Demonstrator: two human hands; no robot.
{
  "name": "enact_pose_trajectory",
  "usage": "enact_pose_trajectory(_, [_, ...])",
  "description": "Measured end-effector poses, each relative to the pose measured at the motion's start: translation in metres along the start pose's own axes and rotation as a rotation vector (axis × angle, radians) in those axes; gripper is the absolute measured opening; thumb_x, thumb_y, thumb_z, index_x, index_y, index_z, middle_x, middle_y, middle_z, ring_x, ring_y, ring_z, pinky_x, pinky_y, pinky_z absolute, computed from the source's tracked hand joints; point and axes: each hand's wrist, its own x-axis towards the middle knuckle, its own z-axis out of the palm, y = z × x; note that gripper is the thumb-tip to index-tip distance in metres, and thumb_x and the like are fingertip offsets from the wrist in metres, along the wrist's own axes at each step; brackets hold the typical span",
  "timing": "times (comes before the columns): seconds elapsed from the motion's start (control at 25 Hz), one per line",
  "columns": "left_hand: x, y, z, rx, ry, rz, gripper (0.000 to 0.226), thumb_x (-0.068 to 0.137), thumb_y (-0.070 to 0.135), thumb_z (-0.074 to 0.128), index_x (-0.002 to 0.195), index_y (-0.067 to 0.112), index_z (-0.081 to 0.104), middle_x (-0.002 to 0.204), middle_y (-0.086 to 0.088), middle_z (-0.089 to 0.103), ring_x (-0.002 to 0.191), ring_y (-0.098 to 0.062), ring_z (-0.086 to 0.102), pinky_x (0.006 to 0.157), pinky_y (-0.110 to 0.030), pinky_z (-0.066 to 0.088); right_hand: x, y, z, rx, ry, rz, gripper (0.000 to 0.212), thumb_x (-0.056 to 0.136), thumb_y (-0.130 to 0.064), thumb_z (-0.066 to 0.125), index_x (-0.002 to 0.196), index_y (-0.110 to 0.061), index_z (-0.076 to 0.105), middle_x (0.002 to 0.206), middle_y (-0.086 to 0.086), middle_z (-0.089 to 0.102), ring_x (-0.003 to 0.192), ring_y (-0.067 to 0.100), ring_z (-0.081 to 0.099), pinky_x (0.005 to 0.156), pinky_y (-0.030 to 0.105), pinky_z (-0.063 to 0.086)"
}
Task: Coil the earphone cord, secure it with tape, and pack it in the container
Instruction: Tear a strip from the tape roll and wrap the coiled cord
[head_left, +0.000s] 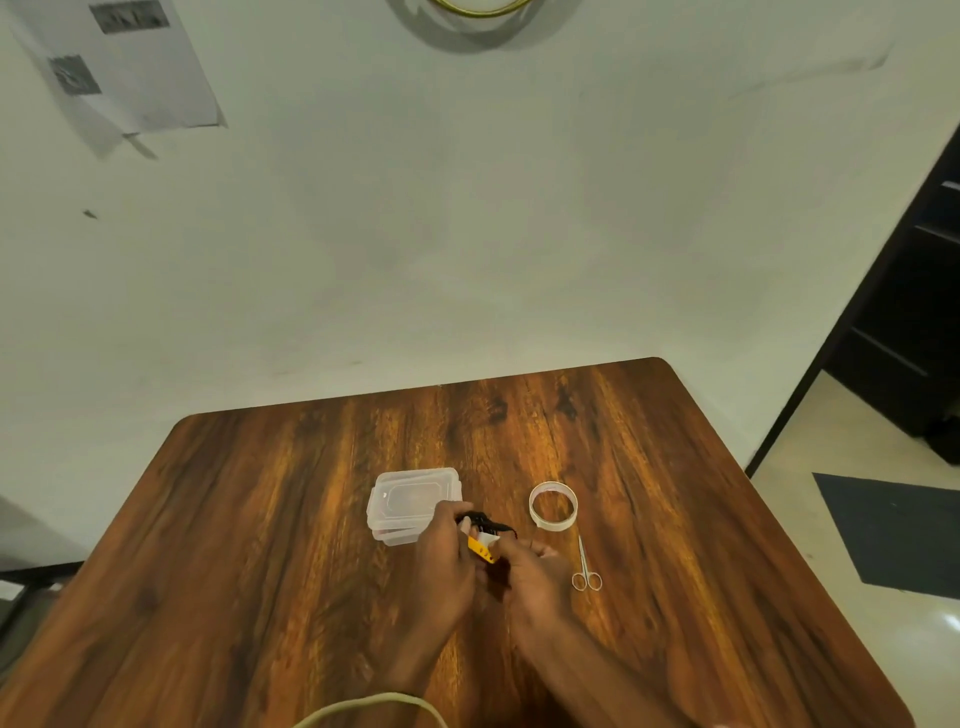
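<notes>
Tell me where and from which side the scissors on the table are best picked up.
Probably at the finger loops. The scissors lie flat and closed on the table, loops toward the person and tips pointing away toward the tape roll. The right hand is closest, so come from above on the near side and pinch the loops, avoiding the tips.

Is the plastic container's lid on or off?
On. The clear container sits shut on the table, its embossed lid covering the top.
</notes>
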Motion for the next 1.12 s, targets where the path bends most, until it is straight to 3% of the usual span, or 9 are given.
enact_pose_trajectory(0.2, [-0.009, -0.009, 0.006, 0.151, 0.037, 0.131, 0.023, 0.088, 0.018, 0.051, 0.109, 0.021, 0.061, 0.098, 0.01, 0.059, 0.089, -0.001, 0.058, 0.071, -0.021, 0.053, -0.002, -0.008, 0.004, 0.155, -0.064, 0.186, 0.023, 0.083, 0.0, 0.067, 0.105, 0.005, 0.069, 0.1, 0.025, 0.075, 0.083, 0.033, 0.072, 0.067, 0.038, 0.059])
enact_pose_trajectory(0.28, [-0.011, -0.017, 0.006, 0.206, 0.002, 0.165, 0.03, 0.088, 0.015, 0.054, 0.114, 0.026, 0.061, 0.104, 0.006, 0.055, 0.091, -0.007, 0.059, 0.074, -0.03, 0.056, -0.002, -0.009, 0.004, 0.187, -0.086, 0.215, 0.027, 0.082, -0.001, 0.067, 0.108, 0.005, 0.068, 0.105, 0.025, 0.074, 0.086, 0.033, 0.071, 0.069, 0.038, 0.06])
enact_pose_trajectory(0.4, [-0.014, -0.021, 0.001, 0.296, -0.058, 0.221, 0.023, 0.089, 0.038, 0.046, 0.108, 0.048, 0.055, 0.112, -0.004, 0.053, 0.093, -0.029, 0.06, 0.079, -0.049, 0.055, -0.004, -0.007, 0.003, 0.149, -0.106, 0.245, 0.028, 0.082, -0.006, 0.066, 0.108, 0.003, 0.07, 0.097, 0.018, 0.076, 0.09, 0.031, 0.071, 0.086, 0.043, 0.055])
enact_pose_trajectory(0.48, [-0.017, -0.028, 0.0, 0.356, -0.042, 0.296, 0.032, 0.092, 0.04, 0.04, 0.12, 0.042, 0.055, 0.114, 0.001, 0.052, 0.095, -0.018, 0.058, 0.079, -0.041, 0.056, -0.009, -0.006, 0.001, 0.09, -0.11, 0.2, 0.024, 0.084, -0.01, 0.066, 0.105, 0.0, 0.072, 0.093, 0.016, 0.078, 0.092, 0.032, 0.072, 0.088, 0.044, 0.054])
enact_pose_trajectory(0.6, [-0.019, -0.021, -0.006, 0.338, -0.074, 0.3, 0.044, 0.099, 0.046, 0.031, 0.131, 0.026, 0.053, 0.114, 0.01, 0.047, 0.095, -0.003, 0.054, 0.076, -0.025, 0.055, -0.018, -0.008, -0.003, -0.028, -0.142, -0.009, 0.02, 0.09, -0.013, 0.06, 0.095, -0.003, 0.076, 0.091, 0.015, 0.078, 0.094, 0.031, 0.073, 0.081, 0.041, 0.054])
enact_pose_trajectory(0.72, [-0.016, -0.006, -0.013, 0.277, -0.066, 0.319, 0.05, 0.094, 0.052, 0.032, 0.122, 0.023, 0.06, 0.104, 0.012, 0.048, 0.089, -0.003, 0.054, 0.071, -0.017, 0.051, -0.02, -0.01, -0.006, -0.189, -0.173, -0.24, 0.025, 0.092, -0.006, 0.056, 0.088, -0.012, 0.08, 0.088, 0.006, 0.08, 0.093, 0.023, 0.074, 0.084, 0.036, 0.057])
enact_pose_trajectory(0.84, [-0.012, 0.002, -0.018, 0.172, -0.024, 0.327, 0.028, 0.096, 0.037, 0.044, 0.104, 0.023, 0.067, 0.09, 0.014, 0.053, 0.079, -0.005, 0.057, 0.064, -0.011, 0.041, -0.018, -0.015, -0.01, -0.399, -0.212, -0.485, 0.03, 0.091, -0.002, 0.059, 0.086, -0.024, 0.079, 0.085, 0.001, 0.079, 0.09, 0.016, 0.074, 0.085, 0.033, 0.059])
enact_pose_trajectory(1.0, [-0.006, 0.006, -0.022, 0.069, -0.001, 0.286, 0.02, 0.098, 0.014, 0.052, 0.093, 0.025, 0.067, 0.082, 0.014, 0.059, 0.081, -0.01, 0.058, 0.067, -0.011, 0.041, -0.013, -0.02, -0.017, -0.795, -0.159, -0.983, 0.02, 0.089, -0.024, 0.067, 0.102, -0.035, 0.077, 0.091, -0.016, 0.064, 0.092, 0.006, 0.06, 0.073, 0.026, 0.055])
enact_pose_trajectory(1.12, [-0.006, 0.015, -0.025, 0.019, -0.023, 0.296, 0.019, 0.099, 0.013, 0.049, 0.098, 0.022, 0.066, 0.085, 0.013, 0.06, 0.084, -0.01, 0.059, 0.069, -0.011, 0.042, -0.008, -0.031, -0.019, -0.96, -0.101, -1.228, 0.02, 0.091, -0.037, 0.062, 0.105, -0.037, 0.076, 0.106, -0.019, 0.062, 0.103, 0.004, 0.049, 0.081, 0.023, 0.044])
